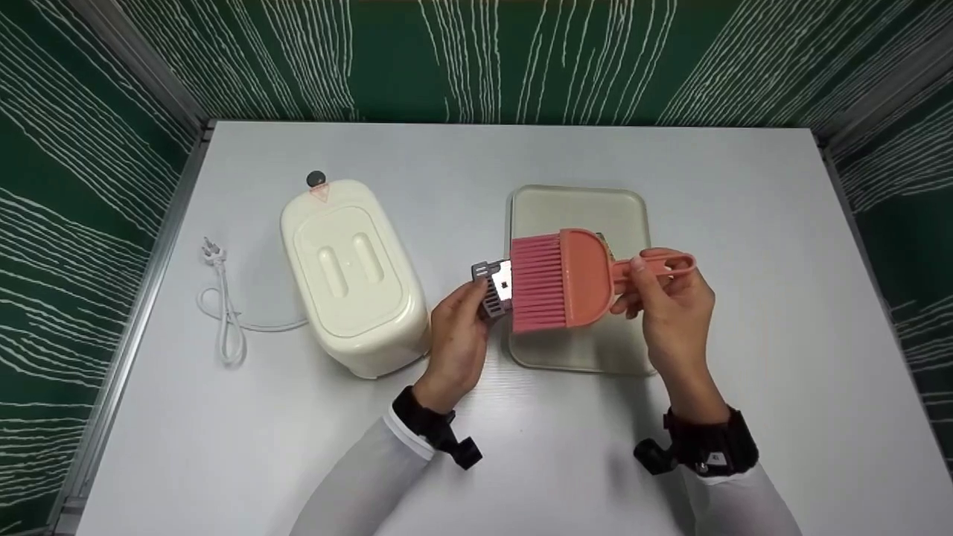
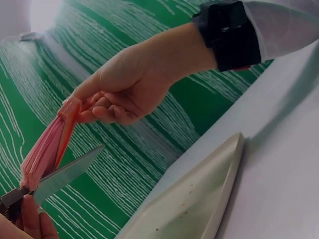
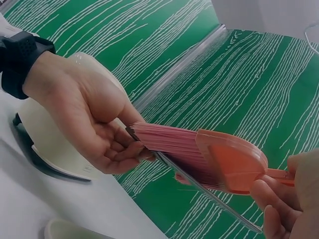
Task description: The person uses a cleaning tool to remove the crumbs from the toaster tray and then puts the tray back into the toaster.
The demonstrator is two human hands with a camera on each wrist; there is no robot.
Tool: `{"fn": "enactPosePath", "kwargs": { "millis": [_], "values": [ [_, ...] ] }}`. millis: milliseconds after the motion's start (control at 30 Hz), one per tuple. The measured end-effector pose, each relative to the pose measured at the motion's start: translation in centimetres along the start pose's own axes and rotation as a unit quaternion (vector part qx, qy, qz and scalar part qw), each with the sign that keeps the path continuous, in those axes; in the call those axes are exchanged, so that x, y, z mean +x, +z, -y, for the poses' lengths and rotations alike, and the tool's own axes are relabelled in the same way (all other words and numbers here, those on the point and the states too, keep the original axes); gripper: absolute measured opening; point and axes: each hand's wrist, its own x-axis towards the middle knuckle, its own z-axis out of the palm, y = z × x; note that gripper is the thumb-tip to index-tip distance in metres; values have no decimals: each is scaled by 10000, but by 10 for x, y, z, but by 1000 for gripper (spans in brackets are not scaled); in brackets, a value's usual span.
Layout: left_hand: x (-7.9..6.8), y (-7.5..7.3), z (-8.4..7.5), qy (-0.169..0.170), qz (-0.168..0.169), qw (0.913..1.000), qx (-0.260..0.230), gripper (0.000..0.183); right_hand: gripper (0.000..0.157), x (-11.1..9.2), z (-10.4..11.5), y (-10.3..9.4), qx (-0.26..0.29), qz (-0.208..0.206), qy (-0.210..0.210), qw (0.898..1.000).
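Near the tray's left edge, my left hand (image 1: 456, 342) pinches the grey slotted end (image 1: 493, 307) of a thin flat plate. Its exact kind cannot be told. The plate's shiny blade-like length (image 2: 70, 172) shows in the left wrist view; from above, the brush hides most of it. My right hand (image 1: 674, 313) holds a wide orange brush (image 1: 588, 279) by its looped handle, thumb on top. The brush's pink bristles (image 3: 169, 144) lie against the plate and point toward my left hand. Both things are held up above a pale tray (image 1: 581, 208).
Several small dark specks (image 2: 184, 213) lie on the tray. To the left stands a cream lidded appliance (image 1: 354, 275) with a dark knob; its white cord (image 1: 229, 320) and plug lie on the white table (image 1: 521, 461). Green white-streaked panels (image 1: 484, 59) surround the table.
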Motion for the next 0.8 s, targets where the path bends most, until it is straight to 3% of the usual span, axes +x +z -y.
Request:
{"fn": "enactPosePath", "kwargs": {
  "millis": [333,533,800],
  "values": [
    [1,1,-2,-141,-81,9999,20,37,16,9,6,-13,-88,-364,-112,9992],
    [0,3,-1,-133,-259,9995,-119,34,16,14,9,-19,129,-493,-299,9983],
    [0,4,0,-56,-326,9993,-176,29,17,18,12,-27,-49,-606,-509,9969]
  ]
}}
